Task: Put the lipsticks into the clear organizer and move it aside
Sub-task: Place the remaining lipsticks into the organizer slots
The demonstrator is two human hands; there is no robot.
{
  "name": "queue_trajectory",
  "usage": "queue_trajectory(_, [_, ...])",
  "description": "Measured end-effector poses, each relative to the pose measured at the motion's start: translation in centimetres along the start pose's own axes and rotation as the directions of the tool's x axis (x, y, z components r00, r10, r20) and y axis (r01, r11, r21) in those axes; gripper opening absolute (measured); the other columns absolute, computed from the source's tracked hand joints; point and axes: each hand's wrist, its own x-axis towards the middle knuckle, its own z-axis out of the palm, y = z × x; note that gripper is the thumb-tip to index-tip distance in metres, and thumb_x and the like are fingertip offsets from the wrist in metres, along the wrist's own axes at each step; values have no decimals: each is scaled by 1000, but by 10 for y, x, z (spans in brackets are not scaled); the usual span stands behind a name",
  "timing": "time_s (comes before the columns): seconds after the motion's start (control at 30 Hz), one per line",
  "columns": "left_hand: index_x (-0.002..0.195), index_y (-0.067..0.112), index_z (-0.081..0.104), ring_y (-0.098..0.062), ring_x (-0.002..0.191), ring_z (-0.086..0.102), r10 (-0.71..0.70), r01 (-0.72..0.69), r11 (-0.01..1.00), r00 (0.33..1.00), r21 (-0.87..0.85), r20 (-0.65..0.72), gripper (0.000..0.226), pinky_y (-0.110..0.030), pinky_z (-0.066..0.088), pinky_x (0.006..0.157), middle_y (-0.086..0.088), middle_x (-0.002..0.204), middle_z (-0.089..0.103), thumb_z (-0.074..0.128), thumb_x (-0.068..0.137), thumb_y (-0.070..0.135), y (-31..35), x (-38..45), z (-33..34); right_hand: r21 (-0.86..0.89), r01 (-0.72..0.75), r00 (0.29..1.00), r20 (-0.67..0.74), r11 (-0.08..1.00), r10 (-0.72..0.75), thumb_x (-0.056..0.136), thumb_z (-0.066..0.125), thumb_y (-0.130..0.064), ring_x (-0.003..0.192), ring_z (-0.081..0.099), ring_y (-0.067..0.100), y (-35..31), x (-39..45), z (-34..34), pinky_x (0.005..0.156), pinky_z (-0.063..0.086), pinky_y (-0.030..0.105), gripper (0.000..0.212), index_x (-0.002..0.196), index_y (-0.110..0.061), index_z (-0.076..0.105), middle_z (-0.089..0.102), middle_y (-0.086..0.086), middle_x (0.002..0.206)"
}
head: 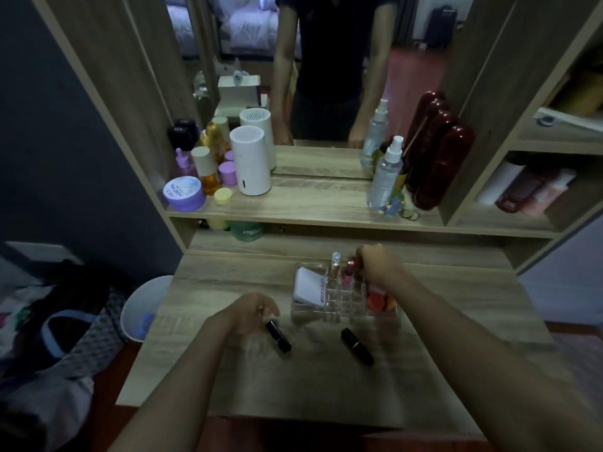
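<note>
Wood-grain tabletop [228, 380] fills the lower centre of the frame, with a raised shelf [310, 203] and a mirror [326, 76] behind it.

We count two black lipsticks lying loose on the tabletop. The first black lipstick [278, 336] lies at lower centre, just beside our left hand [253, 313]. The second black lipstick [357, 346] lies to its right, just in front of the clear organizer [326, 316], apart from both hands.

The clear organizer stands at centre right of the frame. In it we count one white card-like packet [310, 287] in the left compartment, one clear-capped tube [335, 267] upright, one pink tube [348, 274] upright beside it, and orange-red items [377, 298] at the right end; we cannot count those.

Left hand: palm down, fingers loosely curled, low over the tabletop next to the first black lipstick. We cannot tell whether a fingertip touches it.

Right hand [380, 267]: over the rear right part of the organizer, fingers drawn together and pointing down at a reddish item [359, 261]. Blur hides whether the fingers actually pinch it.

On the shelf we count two spray bottles, one real [386, 177] and one mirrored, one white cylinder device [250, 161] plus its reflection, and one purple jar [183, 194] at the left. A white bin [143, 308] stands at lower left.
</note>
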Motion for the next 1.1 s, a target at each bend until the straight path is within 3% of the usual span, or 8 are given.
queue_trajectory(0.23, [98,17,75,-22,102,63,161,-193,931,979,310,126,28,-28,49,90,-3,110,71,71,70,15,12,4,8,-15,5,1000,9,1000,-5,90,60,-14,109,63,33,2,-3,0,91,54,43,22,111,-11,64,67,15,115])
queue_trajectory(0.43, [95,17,73,-23,100,62,83,-149,924,977,352,196,22,-34,49,87,-1,97,67,68,74,19,11,0,17,-52,18,1000,7,998,-18,89,63,-19,110,62,32,4,-7,-1,88,51,39,23,110,-11,64,66,14,117])
queue_trajectory(0.6, [98,6,74,-16,80,63,29,30,970,972,-243,235,20,-26,49,71,-6,87,69,71,79,10,26,-8,6,-52,15,1000,-6,999,-16,89,62,-23,110,61,30,6,-11,-4,84,50,38,25,111,-13,63,65,12,118])
queue_trajectory(0.8, [90,15,74,-7,69,71,76,145,642,965,-753,250,16,-16,57,62,1,80,77,60,88,6,53,-12,0,-64,73,980,-181,995,-84,81,72,-33,126,48,29,10,-25,-22,100,43,42,67,141,-18,43,46,10,138])
queue_trajectory(0.87, [94,11,71,-10,70,73,71,160,560,968,-813,239,14,-19,59,60,-2,82,78,59,88,7,59,-10,-2,-36,132,894,-428,991,-134,80,73,-29,121,51,29,14,-40,-32,97,44,39,60,134,-14,51,51,12,133])
queue_trajectory(0.93, [96,7,68,-13,72,74,70,176,466,970,-867,235,13,-22,61,60,-7,84,77,57,89,5,64,-8,-2,-29,233,704,-685,972,-189,81,72,-21,101,60,29,17,-60,-37,83,49,38,34,111,-7,65,63,14,111])
queue_trajectory(1.0, [98,4,65,-17,73,75,68,181,398,972,-899,226,14,-26,63,63,-12,88,75,54,90,1,71,-6,-1,-37,368,587,-766,929,-263,84,64,-19,78,61,23,18,-81,-31,67,49,34,12,88,-7,67,66,10,86])
queue_trajectory(1.1, [102,2,61,-17,71,75,54,169,362,978,-917,201,15,-28,63,66,-17,95,70,49,92,-1,83,-5,2,31,403,748,-588,915,-310,90,51,-25,60,60,16,17,-106,7,52,42,25,20,80,-13,65,66,4,75])
